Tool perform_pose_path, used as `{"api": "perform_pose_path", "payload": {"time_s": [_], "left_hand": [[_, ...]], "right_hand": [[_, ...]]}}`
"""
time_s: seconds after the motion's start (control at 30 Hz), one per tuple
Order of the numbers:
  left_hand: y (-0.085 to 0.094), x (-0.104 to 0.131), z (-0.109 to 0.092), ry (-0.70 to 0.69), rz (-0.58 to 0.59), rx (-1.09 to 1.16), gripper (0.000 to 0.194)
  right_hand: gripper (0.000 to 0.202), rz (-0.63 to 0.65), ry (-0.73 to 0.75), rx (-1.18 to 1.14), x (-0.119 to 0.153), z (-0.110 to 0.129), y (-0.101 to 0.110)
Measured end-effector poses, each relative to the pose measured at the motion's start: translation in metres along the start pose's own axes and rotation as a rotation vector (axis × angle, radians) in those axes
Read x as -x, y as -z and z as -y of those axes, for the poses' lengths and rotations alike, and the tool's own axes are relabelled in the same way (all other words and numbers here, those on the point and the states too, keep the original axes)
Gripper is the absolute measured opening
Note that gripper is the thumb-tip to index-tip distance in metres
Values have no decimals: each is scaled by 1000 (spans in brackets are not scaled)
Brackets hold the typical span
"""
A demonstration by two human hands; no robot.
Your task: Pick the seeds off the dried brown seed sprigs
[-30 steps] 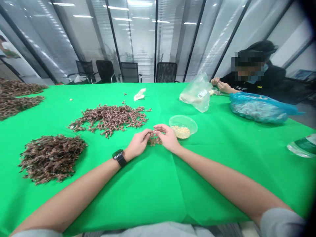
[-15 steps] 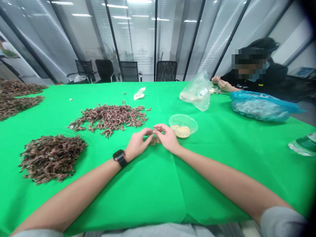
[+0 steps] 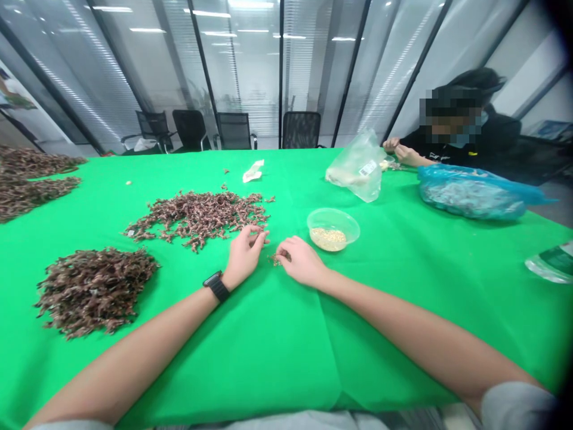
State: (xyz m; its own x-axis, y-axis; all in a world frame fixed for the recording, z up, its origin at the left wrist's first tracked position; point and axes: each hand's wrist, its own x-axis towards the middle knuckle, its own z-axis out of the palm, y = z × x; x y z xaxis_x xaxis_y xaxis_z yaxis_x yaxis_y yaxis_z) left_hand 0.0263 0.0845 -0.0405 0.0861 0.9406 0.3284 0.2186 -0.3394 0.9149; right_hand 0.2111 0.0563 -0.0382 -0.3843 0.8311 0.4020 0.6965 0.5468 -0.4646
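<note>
Beside the front edge of a loose spread of small brown shrivelled pieces (image 3: 201,214) is my left hand (image 3: 243,258), wearing a black watch (image 3: 216,286). Its fingers are curled toward the thumb; what they hold, if anything, is too small to make out. My right hand (image 3: 303,261) rests low over the cloth, fingertips bent down and closed at a little heap of brownish bits (image 3: 274,260). Whatever lies between them is hidden. Just behind the right hand stands a clear plastic bowl (image 3: 353,230) with pale yellow grains (image 3: 329,238) in its bottom.
Green cloth (image 3: 268,358) covers the table. A taller brown heap (image 3: 96,291) lies left, with more piles (image 3: 31,179) farther off. Toward the back are a white scrap (image 3: 253,171), a clear bag (image 3: 356,170), a blue bag (image 3: 474,194) and a seated person (image 3: 483,131). A bottle (image 3: 553,263) lies at right.
My hands, which met at the fingertips over the little heap, have parted. The left moved left and slightly away toward the brown spread; the right lowered its fingertips to the heap.
</note>
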Motion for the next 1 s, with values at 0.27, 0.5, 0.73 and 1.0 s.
{"api": "perform_pose_path", "payload": {"time_s": [0.27, 0.5, 0.73, 1.0], "left_hand": [[0, 3, -7, 5, 11, 6, 32], [1, 3, -5, 17, 35, -16, 30], [-3, 8, -11, 117, 119, 233, 33], [-11, 16, -22, 215, 131, 367, 38]], "right_hand": [[13, -105, -231, -342, -3, -4, -3], [18, -130, -310, -472, -4, -8, -6], [11, -174, -279, -505, -4, -7, -4], [12, -222, -256, -500, -6, -6, -4]]}}
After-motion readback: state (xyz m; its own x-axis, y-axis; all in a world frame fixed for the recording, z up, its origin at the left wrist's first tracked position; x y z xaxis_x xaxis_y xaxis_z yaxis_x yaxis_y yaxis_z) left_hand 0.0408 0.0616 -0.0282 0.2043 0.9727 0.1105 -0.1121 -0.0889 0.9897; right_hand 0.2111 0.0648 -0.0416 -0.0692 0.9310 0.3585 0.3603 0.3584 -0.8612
